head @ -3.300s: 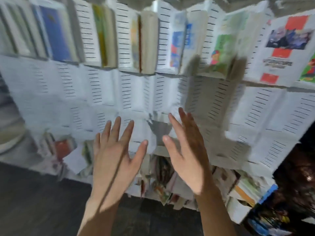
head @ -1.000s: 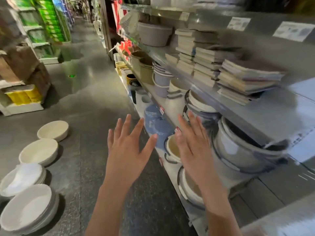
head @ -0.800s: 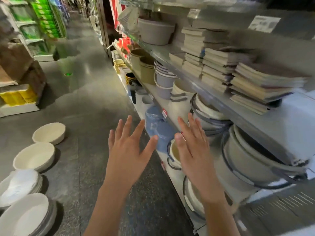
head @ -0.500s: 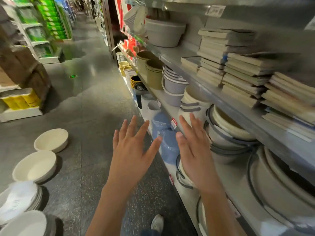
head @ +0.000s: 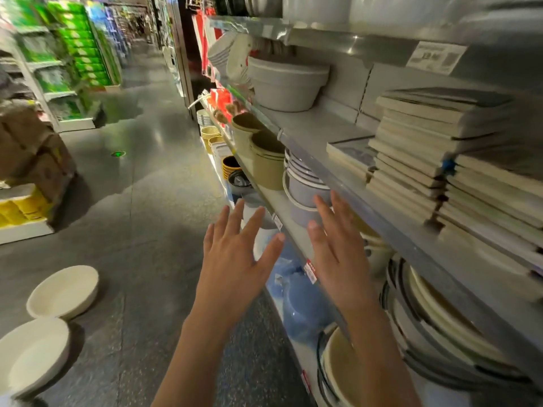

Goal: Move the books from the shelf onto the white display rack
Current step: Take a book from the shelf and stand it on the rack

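Nearby, stacked bowls (head: 305, 183) fill shelves; books (head: 426, 148) above.

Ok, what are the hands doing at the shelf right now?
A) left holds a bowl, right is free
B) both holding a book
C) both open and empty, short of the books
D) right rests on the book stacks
C: the left hand and right hand are spread with straight fingers and hold nothing, out in front of the lower shelf, while the books sit stacked on the shelf above and to their right.
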A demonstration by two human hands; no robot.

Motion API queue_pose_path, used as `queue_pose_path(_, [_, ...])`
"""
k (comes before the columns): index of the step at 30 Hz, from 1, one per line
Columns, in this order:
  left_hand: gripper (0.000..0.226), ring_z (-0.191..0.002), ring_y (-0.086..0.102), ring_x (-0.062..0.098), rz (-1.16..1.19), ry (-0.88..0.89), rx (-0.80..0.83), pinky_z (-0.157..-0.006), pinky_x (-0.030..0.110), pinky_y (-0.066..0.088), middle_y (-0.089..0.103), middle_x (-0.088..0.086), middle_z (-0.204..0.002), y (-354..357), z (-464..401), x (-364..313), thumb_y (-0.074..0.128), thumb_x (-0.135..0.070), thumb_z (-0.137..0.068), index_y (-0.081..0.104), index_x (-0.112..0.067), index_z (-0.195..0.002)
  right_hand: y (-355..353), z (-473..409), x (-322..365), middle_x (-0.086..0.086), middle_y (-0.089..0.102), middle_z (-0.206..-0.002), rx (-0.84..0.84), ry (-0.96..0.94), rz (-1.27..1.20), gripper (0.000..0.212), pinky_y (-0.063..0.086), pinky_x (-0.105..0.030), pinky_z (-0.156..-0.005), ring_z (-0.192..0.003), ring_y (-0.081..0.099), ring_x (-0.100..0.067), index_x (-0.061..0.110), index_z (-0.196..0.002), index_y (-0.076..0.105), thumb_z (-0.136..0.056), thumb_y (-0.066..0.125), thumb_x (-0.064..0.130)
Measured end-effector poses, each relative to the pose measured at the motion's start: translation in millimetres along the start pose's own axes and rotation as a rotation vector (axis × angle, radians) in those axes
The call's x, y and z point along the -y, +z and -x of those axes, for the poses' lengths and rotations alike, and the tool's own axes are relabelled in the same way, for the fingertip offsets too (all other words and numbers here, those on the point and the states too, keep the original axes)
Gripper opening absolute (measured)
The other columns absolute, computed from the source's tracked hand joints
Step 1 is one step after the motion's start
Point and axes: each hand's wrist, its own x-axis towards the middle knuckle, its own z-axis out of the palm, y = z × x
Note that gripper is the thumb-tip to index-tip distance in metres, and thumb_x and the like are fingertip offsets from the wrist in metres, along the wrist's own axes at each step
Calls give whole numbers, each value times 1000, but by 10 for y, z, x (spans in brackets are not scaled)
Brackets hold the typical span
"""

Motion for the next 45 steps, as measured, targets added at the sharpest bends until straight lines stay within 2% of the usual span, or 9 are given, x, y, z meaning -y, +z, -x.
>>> queue_pose_path(10, [89, -153, -4, 15, 93, 92, 113, -122, 42, 2, 7, -3, -167, 409, -1442, 502, 11, -82, -80, 28, -37, -154, 561, -1101, -404, 10, 14, -165, -126, 111, 7, 68, 17, -46, -123, -151, 5, -6, 35, -152, 31, -92, 23, 65])
queue_pose_path(14, [83, -153, -3, 15, 103, 214, 174, -116, 35, -2, 4, -6, -167, 599, -2127, 737, 9, -81, -82, 25, -41, -154, 746, -1536, -505, 4, 24, -162, -278, 133, 28, 61, 19, -41, -123, -150, 16, -8, 25, -152, 35, -98, 29, 54])
queue_pose_path(18, [81, -153, -3, 13, 169, 350, 283, -121, 38, 1, 5, -6, -167, 689, -2760, 873, 9, -82, -86, 22, -41, -155, 980, -1913, -490, -1, 26, -162, -454, 269, 132, 66, 20, -47, -122, -151, 17, -16, 26, -149, 38, -94, 24, 60])
queue_pose_path(23, [82, -153, -2, 14, 266, 475, 426, -125, 43, 8, 5, -5, -167, 824, -3313, 936, 15, -80, -86, 26, -37, -155, 1151, -2188, -400, 8, 20, -163, -552, 436, 157, 62, 17, -38, -123, -151, 13, -9, 35, -149, 35, -95, 25, 65])
queue_pose_path(27, [101, -154, -3, 16, 337, 540, 486, -124, 42, 8, 5, -3, -167, 1071, -3600, 928, 5, -91, -75, 28, -34, -155, 1172, -2306, -443, 5, 20, -163, -559, 573, 206, 54, 14, -31, -120, -150, 14, -11, 29, -151, 34, -100, 37, 46])
queue_pose_path(31, [80, -154, -3, 17, 363, 574, 584, -123, 45, 12, 3, -4, -167, 1312, -3808, 778, 21, -77, -90, 24, -33, -156, 1114, -2408, -674, -2, 24, -162, -632, 636, 276, 62, 19, -31, -117, -150, 18, -18, 19, -151, 36, -96, 42, 47])
queue_pose_path(35, [85, -154, 5, 20, 367, 607, 617, -120, 36, 9, 7, -1, -167, 1549, -4036, 577, 20, -75, -85, 21, -30, -157, 1027, -2550, -1002, -5, 25, -162, -674, 683, 333, 56, 20, -36, -119, -150, 19, -21, 16, -151, 37, -100, 49, 37])
queue_pose_path(40, [80, -152, 11, 22, 316, 628, 617, -117, 45, 26, 9, 1, -167, 1885, -4362, 335, 27, -69, -88, 17, -31, -158, 1010, -2775, -1344, -11, 26, -160, -739, 741, 461, 53, 20, -49, -121, -148, 17, -29, 11, -148, 41, -100, 55, 29])
queue_pose_path(45, [90, -151, 17, 28, 290, 660, 645, -116, 48, 28, 12, 5, -166, 2162, -4516, 196, 16, -80, -85, 15, -29, -159, 1101, -2890, -1509, -24, 40, -148, -931, 740, 585, 55, 39, -60, -107, -136, 33, -46, 7, -134, 57, -90, 49, 40])
